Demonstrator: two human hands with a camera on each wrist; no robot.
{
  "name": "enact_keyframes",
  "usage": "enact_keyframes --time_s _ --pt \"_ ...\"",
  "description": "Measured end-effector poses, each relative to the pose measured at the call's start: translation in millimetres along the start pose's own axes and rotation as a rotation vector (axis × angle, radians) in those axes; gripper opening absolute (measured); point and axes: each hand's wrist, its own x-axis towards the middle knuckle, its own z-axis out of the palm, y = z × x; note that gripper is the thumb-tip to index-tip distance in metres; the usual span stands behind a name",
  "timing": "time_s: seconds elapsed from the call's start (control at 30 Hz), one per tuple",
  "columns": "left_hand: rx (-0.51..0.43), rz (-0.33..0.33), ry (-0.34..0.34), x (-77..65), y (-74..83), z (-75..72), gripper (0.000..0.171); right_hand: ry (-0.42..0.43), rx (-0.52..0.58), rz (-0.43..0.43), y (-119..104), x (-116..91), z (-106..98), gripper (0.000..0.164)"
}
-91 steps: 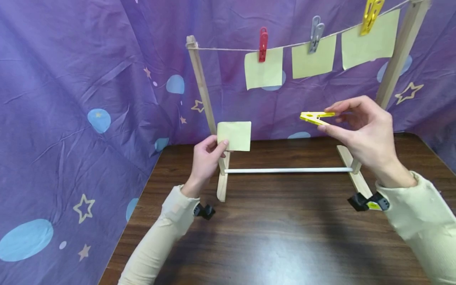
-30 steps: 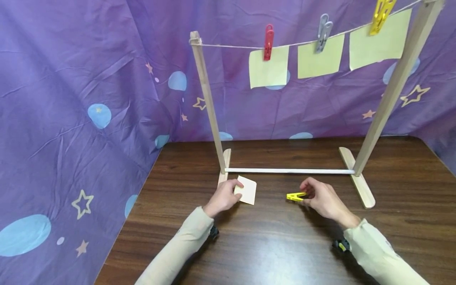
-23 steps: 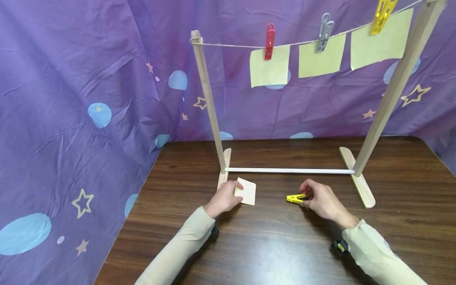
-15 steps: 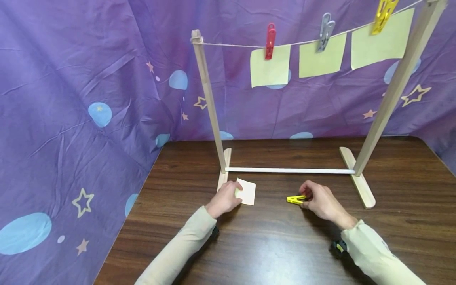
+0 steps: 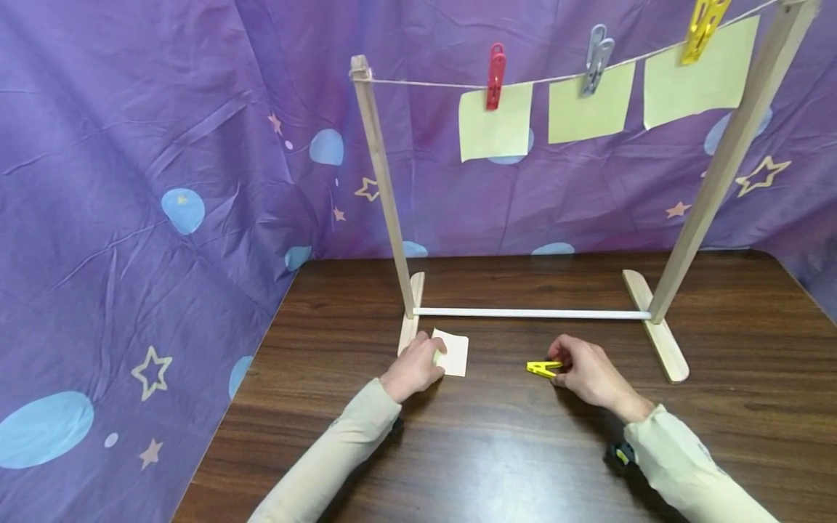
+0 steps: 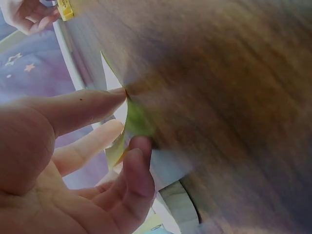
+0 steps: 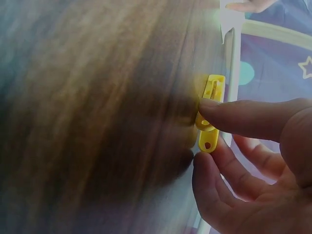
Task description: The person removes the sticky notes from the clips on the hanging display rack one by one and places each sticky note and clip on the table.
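With my left hand [image 5: 413, 365] I pinched a small pale yellow paper [image 5: 454, 354] by its left side, thumb against fingers. It sat low at the brown table [image 5: 497, 450], in front of the white rod [image 5: 532, 313] and just beside the left wooden foot [image 5: 409, 330]. From the left wrist the sheet looked bowed; I couldn't tell how much of it touched the tabletop.

My right hand [image 5: 591, 372] held 1 yellow clip [image 5: 539, 369] by its handle end, thumb against fingers, the narrow end pointing left towards the paper. Clip and paper were apart, both between the rack's 2 feet as I looked down. Whether the clip touched the wood, I couldn't tell.

Above my hands a string [image 5: 418, 83] ran between 2 wooden posts, the left post [image 5: 382, 181] and the right post [image 5: 726, 160]. From it hung 3 papers, each with 1 clip: the left hanging paper [image 5: 495, 134] under a red clip [image 5: 495, 76], the middle hanging paper [image 5: 582, 116] under a grey clip [image 5: 597, 62], and the right hanging paper [image 5: 693, 83] under another yellow clip [image 5: 706, 29]. Behind everything was a purple cloth [image 5: 235, 145] printed with stars and blue blobs.
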Motion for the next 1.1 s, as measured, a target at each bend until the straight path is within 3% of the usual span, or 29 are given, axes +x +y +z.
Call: enact_keyframes --time_s 0.4,0.8,0.97,1.1 --pt "0.000 -0.048 0.012 -2.4 1.2 -0.2 0.039 0.007 -0.031 -0.014 -3.3 0.9 -1.9 0.039" --pt "0.189 -0.096 0.042 -3.0 6.8 -3.4 0.043 0.072 -0.070 -0.054 -10.6 4.7 -20.2 0.044" --pt "0.183 -0.092 0.059 -3.2 7.7 -7.7 0.045 0.093 -0.077 -0.063 -16.1 8.1 -33.7 0.042" --pt "0.141 -0.080 0.081 -1.2 5.3 -15.6 0.042 0.156 -0.091 -0.107 -24.6 11.7 -50.6 0.039"
